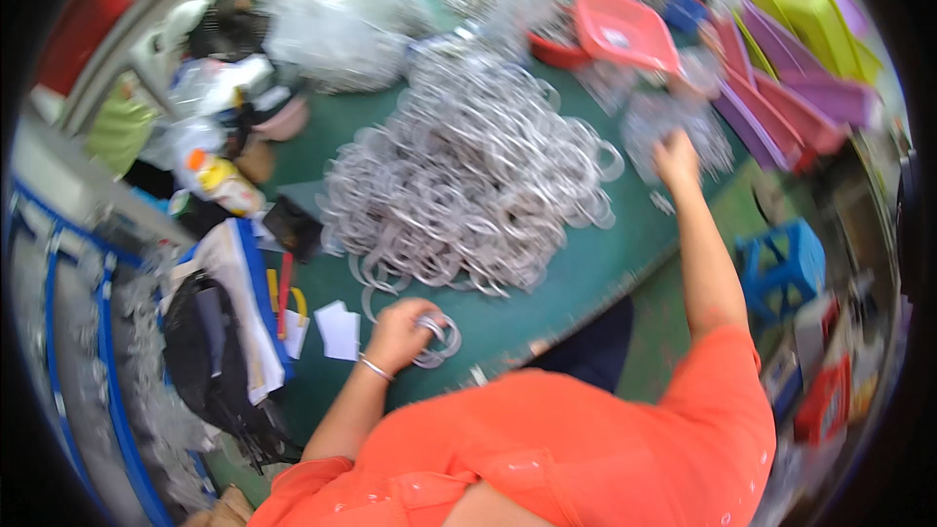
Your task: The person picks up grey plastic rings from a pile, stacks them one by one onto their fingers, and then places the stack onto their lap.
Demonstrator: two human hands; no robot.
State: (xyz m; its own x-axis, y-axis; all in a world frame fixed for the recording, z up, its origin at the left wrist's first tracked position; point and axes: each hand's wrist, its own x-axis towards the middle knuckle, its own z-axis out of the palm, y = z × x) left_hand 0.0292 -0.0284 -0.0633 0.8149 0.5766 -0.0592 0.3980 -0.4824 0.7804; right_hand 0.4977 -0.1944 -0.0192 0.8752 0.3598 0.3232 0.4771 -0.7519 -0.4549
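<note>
Grey rings (pixel 438 340) are gripped by my left hand (pixel 397 332) near the front edge of the table, with its fingers curled round them. Just beyond it spreads a large heap of similar grey rings (pixel 468 176). My right hand (pixel 675 158) reaches far out to the right, over a clear plastic bag (pixel 649 127) that holds small pale pieces. Its fingers are bent down at the bag, and blur hides what is between them. A few small pale pieces (pixel 662 202) lie on the table close to that hand.
The green table (pixel 605 268) carries clear bags (pixel 337 24), a red basin (pixel 625 24), white paper slips (pixel 338 331) and a yellow bottle (pixel 226 183). Purple, pink and yellow-green bins (pixel 781 68) stack at the right. Below them stands a blue stool (pixel 784 268).
</note>
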